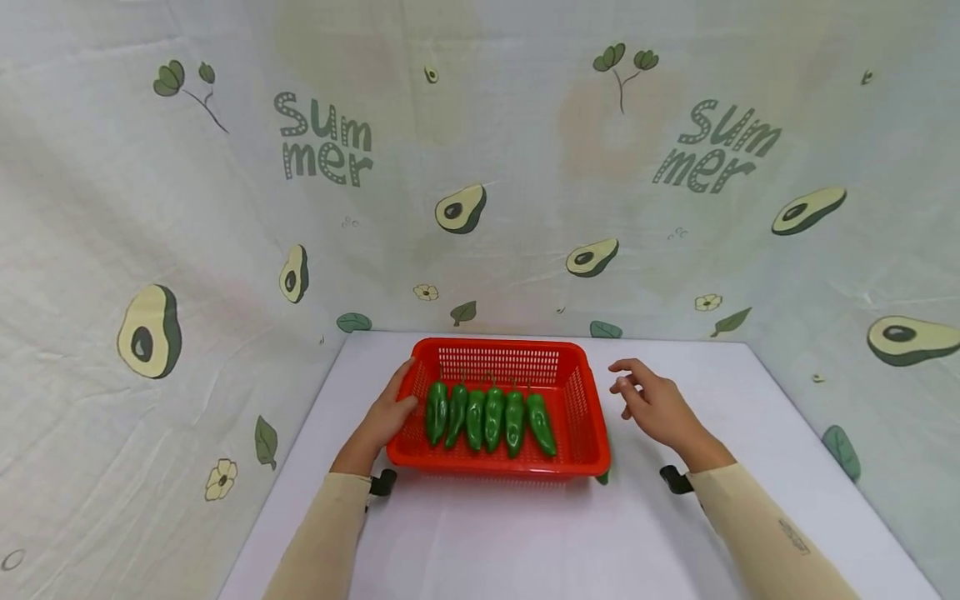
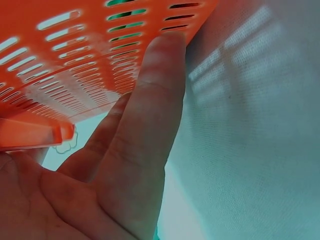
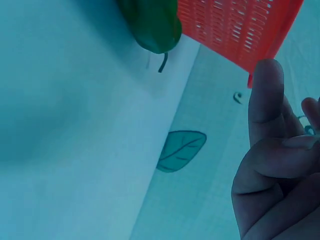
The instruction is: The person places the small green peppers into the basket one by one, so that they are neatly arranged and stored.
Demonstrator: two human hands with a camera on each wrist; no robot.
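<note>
A red plastic basket [image 1: 498, 468] with slotted walls holds several green peppers [image 1: 494, 421] in a row, stems toward the far wall. My left hand [image 1: 390, 408] grips its left rim, thumb over the edge. In the left wrist view, the fingers [image 2: 150, 110] lie along the outside of the slotted wall [image 2: 90, 60]. To the right, my right hand [image 1: 654, 406] hovers apart from the basket, fingers loosely bent and holding nothing. One more green pepper [image 3: 155, 25] lies by the basket's right side, mostly hidden by it in the head view.
The white tabletop [image 1: 480, 542] stretches in front of the basket and to both sides. Cloth walls [image 1: 517, 267] printed with avocados and leaves enclose it at the back, left and right. A dark wrist mount [image 1: 382, 482] sits at the left cuff, another mount [image 1: 677, 480] at the right.
</note>
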